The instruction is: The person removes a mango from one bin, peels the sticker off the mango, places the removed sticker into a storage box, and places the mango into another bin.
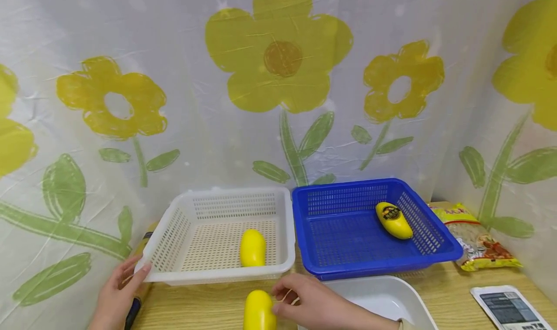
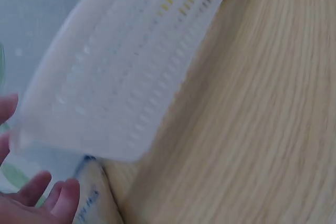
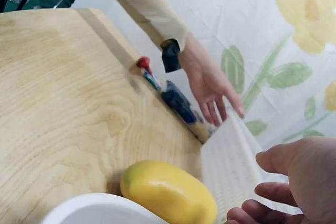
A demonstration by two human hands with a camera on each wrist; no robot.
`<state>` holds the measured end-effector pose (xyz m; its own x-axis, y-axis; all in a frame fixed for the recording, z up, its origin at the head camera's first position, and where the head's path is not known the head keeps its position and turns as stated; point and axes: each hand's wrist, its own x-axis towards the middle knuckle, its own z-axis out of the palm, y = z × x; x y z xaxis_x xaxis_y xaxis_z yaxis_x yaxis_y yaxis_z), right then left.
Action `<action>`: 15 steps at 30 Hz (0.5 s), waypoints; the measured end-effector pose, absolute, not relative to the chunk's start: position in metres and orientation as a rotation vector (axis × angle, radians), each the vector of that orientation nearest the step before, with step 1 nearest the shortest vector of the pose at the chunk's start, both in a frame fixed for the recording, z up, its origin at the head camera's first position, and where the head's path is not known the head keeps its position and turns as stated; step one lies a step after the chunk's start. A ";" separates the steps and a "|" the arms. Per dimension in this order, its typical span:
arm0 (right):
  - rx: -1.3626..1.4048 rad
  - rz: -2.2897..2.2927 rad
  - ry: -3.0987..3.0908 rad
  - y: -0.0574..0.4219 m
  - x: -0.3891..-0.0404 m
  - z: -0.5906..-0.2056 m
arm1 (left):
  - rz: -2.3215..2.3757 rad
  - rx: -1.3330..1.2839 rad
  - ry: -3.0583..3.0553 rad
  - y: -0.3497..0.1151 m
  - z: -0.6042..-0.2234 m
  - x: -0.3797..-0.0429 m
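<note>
In the head view my left hand (image 1: 116, 291) is at the front left corner of a white perforated basket (image 1: 217, 275), its thumb touching the rim. The left wrist view shows its other fingers (image 2: 65, 203) apart from the basket wall. A yellow mango (image 1: 252, 248) lies inside that basket. Another mango (image 1: 259, 313) is on the table in front, with my right hand (image 1: 313, 298) just right of it, fingers loosely bent and nothing gripped. From the right wrist, this mango (image 3: 168, 190) appears beside a white tub's rim (image 3: 94, 203).
Right of the white basket stands a blue basket (image 1: 344, 233) holding a mango with a dark label (image 1: 393, 220). A white tub (image 1: 387, 296) sits in front of it. Farther right are a yellow food packet (image 1: 478, 243) and a flat pouch (image 1: 509, 308). A flowered curtain (image 1: 183, 141) hangs behind.
</note>
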<state>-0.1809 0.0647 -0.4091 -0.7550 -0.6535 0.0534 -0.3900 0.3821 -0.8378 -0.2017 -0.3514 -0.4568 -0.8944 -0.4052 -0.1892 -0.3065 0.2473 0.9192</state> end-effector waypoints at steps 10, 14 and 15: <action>-0.920 -1.072 2.440 0.038 -0.183 -0.418 | -2.042 0.485 -2.177 -0.362 -0.474 -0.202; -0.999 -0.782 2.586 0.029 -0.183 -0.423 | -2.096 0.403 -2.109 -0.361 -0.476 -0.201; -1.022 -0.717 2.611 0.027 -0.184 -0.424 | -2.102 0.397 -2.101 -0.361 -0.476 -0.201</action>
<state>-0.1840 0.0265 -0.4240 -0.7241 -0.6880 -0.0485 -0.5667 0.6336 -0.5266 -0.2009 -0.3605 -0.4763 -0.9549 -0.2847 -0.0848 -0.0846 -0.0131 0.9963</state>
